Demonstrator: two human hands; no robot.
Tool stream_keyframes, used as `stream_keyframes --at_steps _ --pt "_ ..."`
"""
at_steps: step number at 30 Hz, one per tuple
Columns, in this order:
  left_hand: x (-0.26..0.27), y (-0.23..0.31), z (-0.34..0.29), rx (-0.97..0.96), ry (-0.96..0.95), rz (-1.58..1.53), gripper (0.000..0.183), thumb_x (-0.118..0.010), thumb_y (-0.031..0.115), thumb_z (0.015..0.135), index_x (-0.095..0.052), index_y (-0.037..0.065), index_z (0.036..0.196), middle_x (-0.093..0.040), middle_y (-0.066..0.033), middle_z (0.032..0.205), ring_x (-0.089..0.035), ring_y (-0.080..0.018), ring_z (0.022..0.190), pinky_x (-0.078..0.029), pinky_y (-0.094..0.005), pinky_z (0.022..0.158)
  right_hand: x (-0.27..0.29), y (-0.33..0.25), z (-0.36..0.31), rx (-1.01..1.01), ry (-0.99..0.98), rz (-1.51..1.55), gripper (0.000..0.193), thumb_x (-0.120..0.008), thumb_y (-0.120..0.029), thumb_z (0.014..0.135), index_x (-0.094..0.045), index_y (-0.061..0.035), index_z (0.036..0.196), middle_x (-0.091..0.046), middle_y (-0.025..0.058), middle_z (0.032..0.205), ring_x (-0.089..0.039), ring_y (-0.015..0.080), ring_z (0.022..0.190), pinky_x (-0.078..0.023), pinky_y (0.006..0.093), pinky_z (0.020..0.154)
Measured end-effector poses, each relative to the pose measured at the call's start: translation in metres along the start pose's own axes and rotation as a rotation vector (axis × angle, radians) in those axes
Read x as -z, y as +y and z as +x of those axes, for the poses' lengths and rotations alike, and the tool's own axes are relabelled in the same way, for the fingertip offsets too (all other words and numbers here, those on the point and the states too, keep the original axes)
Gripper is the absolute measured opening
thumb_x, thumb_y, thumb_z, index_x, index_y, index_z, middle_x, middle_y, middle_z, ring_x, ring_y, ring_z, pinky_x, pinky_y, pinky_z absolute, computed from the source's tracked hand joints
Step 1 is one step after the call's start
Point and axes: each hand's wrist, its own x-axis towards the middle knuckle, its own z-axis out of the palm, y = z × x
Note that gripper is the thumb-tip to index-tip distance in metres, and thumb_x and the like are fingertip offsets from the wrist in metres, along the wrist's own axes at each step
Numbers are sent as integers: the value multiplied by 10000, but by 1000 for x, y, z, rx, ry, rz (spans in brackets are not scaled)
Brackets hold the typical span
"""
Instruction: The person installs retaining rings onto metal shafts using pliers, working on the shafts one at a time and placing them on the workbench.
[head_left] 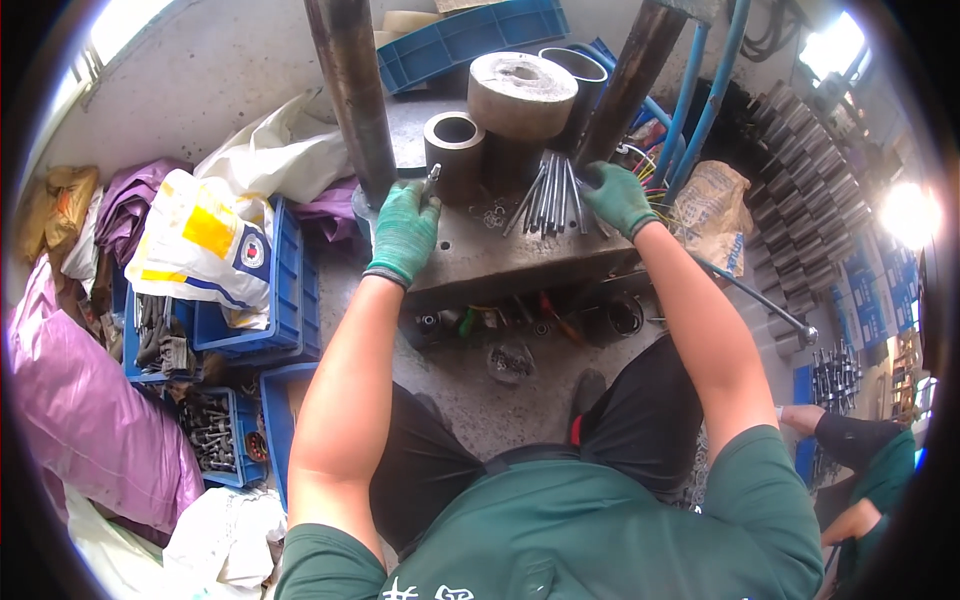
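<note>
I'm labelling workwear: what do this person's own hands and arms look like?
The left hand and right hand each wear a green glove ending at the wrist. The forearms are bare, below short, dark green sleeves.

I have the left arm extended from the lower left toward upper centre, bare below its short green sleeve. The left wrist is nearly straight, and the green-gloved left hand sits left of centre in the upper half, thumb and fingertips drawn into a pinching grip. My right arm slants up and leftward from the lower right to the right hand, gloved alike and slightly higher; its fingers point leftward, but from here I can't judge how tightly they curl. My torso fills the bottom centre, knees apart.
</note>
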Motion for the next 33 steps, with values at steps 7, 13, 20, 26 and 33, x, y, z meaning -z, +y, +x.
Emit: stream_keyframes --at_steps 7,13,20,26,33 --pt "2 43 -4 40 -178 -5 255 -681 125 945 -704 50 1187 -681 -193 1098 -681 -387 996 -532 -438 892 -12 45 -7 -53 -72 -192 490 -721 -368 844 -748 -64 1227 -723 253 1194 -682 422 1155 -537 481 1031" --pt "-28 33 -5 -17 -214 85 293 -729 131 865 -733 60 1149 -672 -213 1135 -668 -417 1053 -541 -482 929 -2 22 -4 -122 -123 -177 448 -742 -363 809 -765 -67 1144 -747 244 1118 -711 412 1090 -560 469 983" --pt "-45 50 -1 4 -335 247 283 -752 154 862 -738 58 1128 -649 -224 1178 -653 -431 1089 -551 -487 936 16 58 -9 -188 84 744 266 -750 -227 857 -768 7 984 -774 118 882 -737 235 813 -567 330 772" --pt "-44 51 -7 -18 -358 283 331 -767 176 868 -750 73 1182 -639 -228 1200 -655 -426 1095 -554 -493 944 65 12 -56 -495 -244 2098 404 -596 -292 963 -671 10 1220 -751 170 1068 -736 318 1006 -604 459 926" --pt "-27 74 -36 -155 -394 314 315 -821 230 845 -756 73 1111 -649 -196 1147 -676 -393 1040 -575 -489 864 74 -43 -91 -358 -615 2128 457 -562 -226 979 -589 61 1334 -638 219 1388 -703 361 1120 -601 546 975"
